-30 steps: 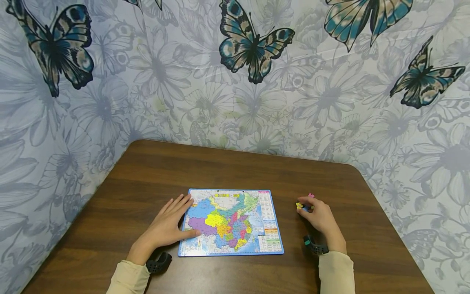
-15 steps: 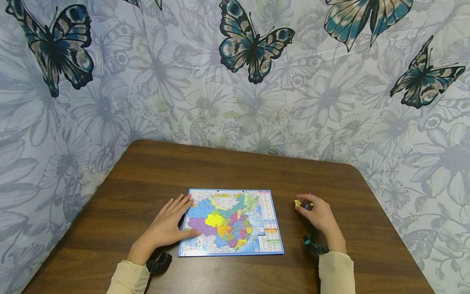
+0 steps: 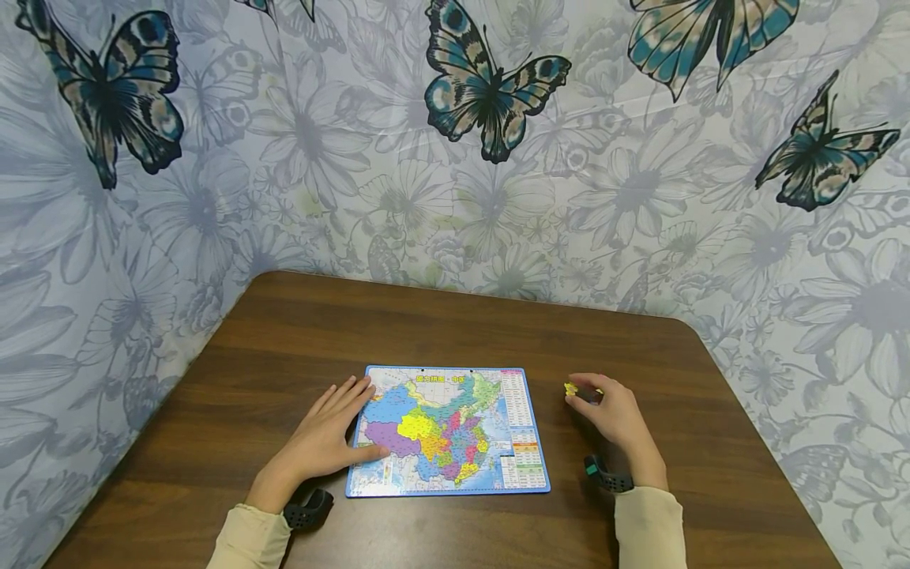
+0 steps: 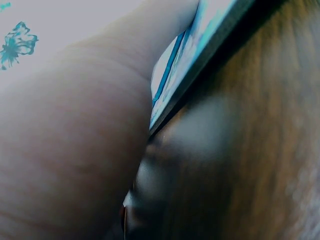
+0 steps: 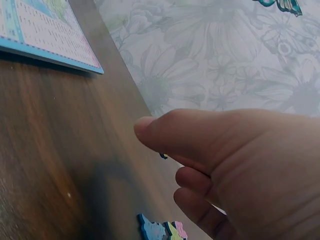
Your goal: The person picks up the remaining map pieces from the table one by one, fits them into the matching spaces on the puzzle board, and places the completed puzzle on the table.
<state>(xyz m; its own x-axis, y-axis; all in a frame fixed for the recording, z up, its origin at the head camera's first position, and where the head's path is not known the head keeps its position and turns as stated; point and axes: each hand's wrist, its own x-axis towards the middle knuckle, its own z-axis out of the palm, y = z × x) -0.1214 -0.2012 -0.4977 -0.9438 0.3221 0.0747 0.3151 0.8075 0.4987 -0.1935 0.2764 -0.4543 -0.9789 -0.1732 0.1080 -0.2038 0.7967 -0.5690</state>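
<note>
A blue-rimmed map puzzle board (image 3: 490, 468) lies flat on the table, its coloured regions forming a map of China. My left hand (image 3: 320, 442) rests on the board's left side with fingers extended and thumb over its lower left part. To the right of the board, my right hand (image 3: 617, 412) pinches a small yellow puzzle piece (image 3: 570, 390) between thumb and fingertips. In the right wrist view the thumb hides most of that piece. Below the hand there, a blue puzzle piece (image 5: 151, 230) lies beside a yellow-green one and a pink one (image 5: 180, 229).
The brown wooden table (image 3: 426, 529) has rounded far corners. Behind it hangs a floral cloth (image 3: 498, 213) with teal butterflies. Dark wrist bands, one on the left wrist (image 3: 308, 510) and one on the right wrist (image 3: 608, 474), sit near the tabletop.
My right hand has shifted slightly left with the yellow piece, away from the other loose pieces. My left hand and the board have stayed in place.
</note>
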